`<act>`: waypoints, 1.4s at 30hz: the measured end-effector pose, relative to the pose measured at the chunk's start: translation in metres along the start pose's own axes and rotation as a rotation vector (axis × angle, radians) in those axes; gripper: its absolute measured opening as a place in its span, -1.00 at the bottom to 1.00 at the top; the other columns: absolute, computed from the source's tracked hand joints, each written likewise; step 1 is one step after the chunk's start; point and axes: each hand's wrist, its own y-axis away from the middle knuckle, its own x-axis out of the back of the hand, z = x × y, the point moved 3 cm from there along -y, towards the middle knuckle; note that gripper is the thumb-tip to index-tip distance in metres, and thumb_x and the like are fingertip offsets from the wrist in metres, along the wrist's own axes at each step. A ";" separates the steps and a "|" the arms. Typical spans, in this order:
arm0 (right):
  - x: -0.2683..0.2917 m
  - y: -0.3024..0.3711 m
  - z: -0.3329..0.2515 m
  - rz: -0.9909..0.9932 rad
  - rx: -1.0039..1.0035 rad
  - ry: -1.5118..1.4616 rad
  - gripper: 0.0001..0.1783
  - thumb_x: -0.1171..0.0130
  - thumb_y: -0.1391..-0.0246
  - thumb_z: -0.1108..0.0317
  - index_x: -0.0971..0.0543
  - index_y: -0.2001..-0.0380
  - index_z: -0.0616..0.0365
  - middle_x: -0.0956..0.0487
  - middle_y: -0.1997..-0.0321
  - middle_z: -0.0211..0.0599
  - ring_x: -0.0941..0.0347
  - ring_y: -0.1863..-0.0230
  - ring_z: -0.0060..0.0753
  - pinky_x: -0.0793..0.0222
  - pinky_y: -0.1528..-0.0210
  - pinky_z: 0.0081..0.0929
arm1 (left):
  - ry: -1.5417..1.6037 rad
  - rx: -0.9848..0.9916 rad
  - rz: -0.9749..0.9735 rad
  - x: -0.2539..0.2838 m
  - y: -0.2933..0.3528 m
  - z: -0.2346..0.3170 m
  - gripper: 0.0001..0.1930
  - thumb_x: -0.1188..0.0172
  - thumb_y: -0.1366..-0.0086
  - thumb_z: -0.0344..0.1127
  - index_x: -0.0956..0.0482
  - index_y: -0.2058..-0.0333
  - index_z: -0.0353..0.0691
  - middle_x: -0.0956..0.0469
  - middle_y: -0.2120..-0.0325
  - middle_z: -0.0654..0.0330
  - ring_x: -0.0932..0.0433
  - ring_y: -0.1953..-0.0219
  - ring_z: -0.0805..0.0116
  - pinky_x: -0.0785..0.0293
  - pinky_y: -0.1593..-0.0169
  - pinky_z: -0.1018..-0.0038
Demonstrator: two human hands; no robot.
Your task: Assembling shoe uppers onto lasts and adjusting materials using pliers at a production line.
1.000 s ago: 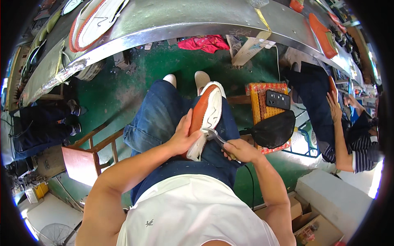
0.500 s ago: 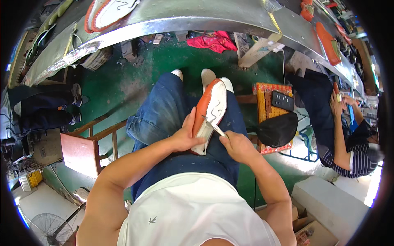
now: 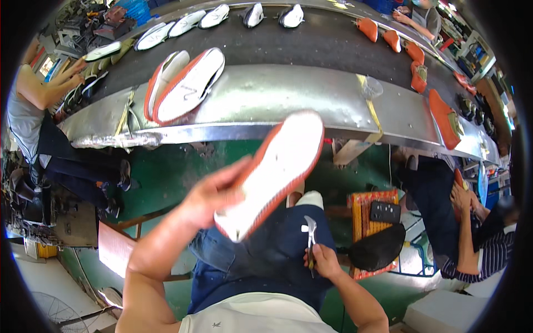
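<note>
My left hand [image 3: 214, 191] grips the heel end of an orange shoe [image 3: 277, 172] and lifts it above my knees. Its white underside faces up and its toe points away toward the bench. In my right hand [image 3: 322, 261], low over my right thigh, is a pair of lasting pincers [image 3: 310, 230] with a curved metal head pointing away from me. Shoe and pincers are apart. A pair of white-bottomed shoes with orange edges [image 3: 189, 86] lies on the bench beyond the left hand.
A metal-edged bench with a dark belt [image 3: 239, 41] curves ahead, bearing white-bottomed shoes and orange shoes [image 3: 444, 119]. At my right stands a stool [image 3: 361, 202] with a phone [image 3: 385, 211] and a black pouch [image 3: 377, 245]. Co-workers are at left, right and far right.
My left hand has raised the shoe off my lap toward the bench. My right hand has drawn the pincers away from the shoe. The view has tipped up, showing more of the bench.
</note>
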 end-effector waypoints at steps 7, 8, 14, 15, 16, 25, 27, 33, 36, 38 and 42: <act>0.024 -0.038 -0.019 -0.143 -0.148 -0.187 -0.45 0.19 -0.51 0.01 -0.52 0.10 0.37 -0.65 0.28 -0.11 -0.64 0.35 -0.28 -0.57 0.25 -0.37 | -1.091 -0.258 0.341 0.028 -0.283 0.181 -0.11 -0.31 -0.26 -0.26 -0.04 -0.48 -0.27 -0.43 -0.26 -0.05 -0.50 -0.20 0.01 -0.41 -0.27 0.16; 0.026 -0.041 -0.024 -0.140 -0.133 -0.193 -0.45 0.19 -0.51 0.01 -0.52 0.10 0.37 -0.65 0.28 -0.11 -0.64 0.35 -0.28 -0.57 0.25 -0.37 | -1.504 -0.327 0.430 0.030 -0.312 0.193 -0.10 -0.29 -0.26 -0.24 -0.02 -0.49 -0.23 -0.40 -0.28 -0.03 -0.47 -0.22 -0.10 -0.39 -0.28 0.08; 0.034 -0.052 -0.043 -0.126 -0.176 -0.210 -0.36 0.28 -0.50 -0.11 -0.51 0.05 0.32 -0.67 0.23 -0.17 -0.67 0.29 -0.33 -0.45 0.41 -0.53 | -2.509 -0.157 0.157 0.085 -0.403 0.154 -0.30 -0.12 -0.28 -0.26 -0.22 -0.41 -0.04 -0.19 -0.43 0.05 -0.08 -0.46 -0.26 -0.29 -0.31 -0.11; 0.039 -0.056 -0.044 -0.125 -0.180 -0.214 -0.36 0.28 -0.50 -0.11 -0.51 0.05 0.32 -0.67 0.23 -0.17 -0.67 0.29 -0.33 -0.45 0.41 -0.53 | -2.430 -0.230 0.243 0.088 -0.406 0.166 -0.36 -0.08 -0.30 -0.25 -0.30 -0.37 -0.10 -0.28 -0.38 -0.05 -0.15 -0.44 -0.20 -0.29 -0.35 0.02; 0.042 -0.056 -0.055 -0.107 -0.203 -0.211 -0.39 0.25 -0.51 -0.06 -0.51 0.04 0.35 -0.66 0.23 -0.13 -0.66 0.29 -0.30 -0.51 0.31 -0.46 | -2.432 -0.218 0.239 0.091 -0.398 0.178 -0.36 -0.08 -0.30 -0.25 -0.30 -0.37 -0.10 -0.28 -0.38 -0.05 -0.15 -0.44 -0.20 -0.29 -0.35 0.02; 0.043 -0.065 -0.054 -0.153 -0.188 -0.148 -0.34 0.31 -0.50 -0.13 -0.51 0.05 0.31 -0.67 0.26 -0.10 -0.68 0.35 -0.26 -0.40 0.54 -0.56 | -1.267 0.542 0.472 0.212 -0.272 0.236 -0.10 -0.41 -0.15 0.19 -0.39 -0.28 -0.34 -0.53 -0.18 -0.08 -0.55 -0.17 0.06 -0.40 -0.26 0.28; 0.036 -0.062 -0.048 -0.177 -0.183 -0.126 -0.33 0.32 -0.49 -0.14 -0.51 0.07 0.32 -0.67 0.26 -0.10 -0.69 0.34 -0.26 -0.40 0.55 -0.57 | -1.450 0.287 0.520 0.204 -0.263 0.237 -0.10 -0.44 -0.10 0.20 -0.44 -0.26 -0.32 -0.53 -0.16 -0.11 -0.55 -0.16 0.03 -0.42 -0.25 0.29; 0.015 -0.034 -0.023 -0.112 -0.141 -0.114 -0.29 0.31 -0.48 -0.19 -0.52 0.07 0.33 -0.67 0.26 -0.11 -0.69 0.35 -0.26 -0.39 0.56 -0.57 | -1.629 -0.357 0.370 0.072 -0.176 0.213 -0.22 -0.45 -0.18 -0.01 -0.39 -0.30 -0.20 -0.40 -0.25 -0.12 -0.47 -0.23 -0.06 -0.42 -0.27 0.26; 0.008 -0.018 -0.017 -0.023 -0.101 -0.117 -0.27 0.27 -0.46 -0.22 -0.52 0.07 0.32 -0.66 0.28 -0.14 -0.67 0.35 -0.28 -0.46 0.48 -0.53 | -1.671 -0.892 0.237 0.011 -0.071 0.183 -0.10 -0.56 -0.01 -0.25 -0.34 -0.34 -0.10 -0.30 -0.27 -0.15 -0.34 -0.30 -0.19 -0.34 -0.33 0.12; 0.000 -0.010 -0.013 0.011 -0.099 -0.282 -0.45 0.12 -0.47 -0.06 -0.52 0.08 0.31 -0.67 0.29 -0.21 -0.64 0.38 -0.36 -0.51 0.38 -0.46 | -1.604 -1.095 0.205 -0.005 -0.004 0.153 -0.01 -0.62 0.06 -0.18 -0.31 -0.36 -0.18 -0.27 -0.27 -0.24 -0.34 -0.29 -0.26 -0.30 -0.33 0.05; -0.014 0.012 -0.038 0.014 0.096 0.080 -0.65 -0.15 -0.34 0.19 -0.51 0.03 0.30 -0.63 0.32 -0.32 -0.56 0.36 -0.53 -0.48 0.29 -0.50 | -0.954 -0.957 0.203 0.008 0.056 0.072 -0.04 -0.53 -0.10 -0.24 -0.20 -0.41 -0.29 -0.31 -0.26 -0.12 -0.40 -0.26 -0.01 -0.34 -0.29 0.15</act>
